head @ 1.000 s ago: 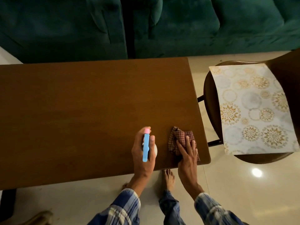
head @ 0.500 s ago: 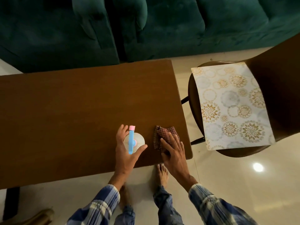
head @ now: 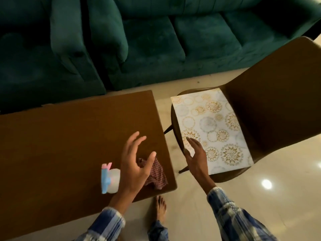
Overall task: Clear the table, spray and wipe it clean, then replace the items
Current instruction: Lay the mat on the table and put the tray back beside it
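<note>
The person wears a long-sleeved shirt in a blue and white check; the left sleeve (head: 106, 225) shows at seven o'clock in the frame, the right sleeve (head: 232, 214) at five o'clock; each ends at the wrist in a banded cuff, paler than the cloth behind it, its pattern blurred; the left hand (head: 133, 164) and the right hand (head: 196, 153) are bare beyond the cuffs; at six o'clock a trouser leg (head: 157, 232) in a darker blue check, crumpled at the hem, ends above a bare foot (head: 160, 208)
</note>
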Demonstrator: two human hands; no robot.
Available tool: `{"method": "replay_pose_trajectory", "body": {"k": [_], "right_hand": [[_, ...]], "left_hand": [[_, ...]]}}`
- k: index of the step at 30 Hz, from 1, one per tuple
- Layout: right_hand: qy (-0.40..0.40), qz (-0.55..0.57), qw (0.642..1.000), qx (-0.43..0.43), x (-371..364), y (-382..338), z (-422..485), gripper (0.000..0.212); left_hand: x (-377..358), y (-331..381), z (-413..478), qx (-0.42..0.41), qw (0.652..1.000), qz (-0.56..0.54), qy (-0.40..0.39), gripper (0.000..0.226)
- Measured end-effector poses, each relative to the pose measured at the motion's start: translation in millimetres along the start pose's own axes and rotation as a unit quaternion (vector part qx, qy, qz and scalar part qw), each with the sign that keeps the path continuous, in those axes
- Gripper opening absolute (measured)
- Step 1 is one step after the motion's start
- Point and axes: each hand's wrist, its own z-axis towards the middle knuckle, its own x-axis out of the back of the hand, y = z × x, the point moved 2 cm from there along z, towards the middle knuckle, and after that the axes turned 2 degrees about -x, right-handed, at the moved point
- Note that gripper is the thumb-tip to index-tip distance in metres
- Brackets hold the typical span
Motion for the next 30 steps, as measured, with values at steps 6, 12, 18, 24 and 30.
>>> {"method": "replay_pose_trajectory", "body": {"k": [6,12,18,24,30], "right_hand": [[0.048,-0.050,0.995,-0.074,57,78,102,0.053],[0.060,-0.104,0.976,-0.180,85,148,170,0.071],[0.116,-0.013,0.962,-0.246,105,152,187,0.073],[0.136,0.087,0.966,-0.203,118,68,180,0.051],[0.028,0.114,0.988,-0.103,87,-118,164,0.045]], "left_hand": [[-152,-19,70,0.165,0.979,-0.058,-0.104,0.061],[-241,-61,103,0.381,0.892,-0.194,-0.144,0.091],[-242,-56,122,0.382,0.892,-0.237,-0.045,0.029],[-160,-12,122,0.378,0.877,-0.291,0.049,0.011],[6,20,99,0.348,0.834,-0.392,0.174,0.042]]}}
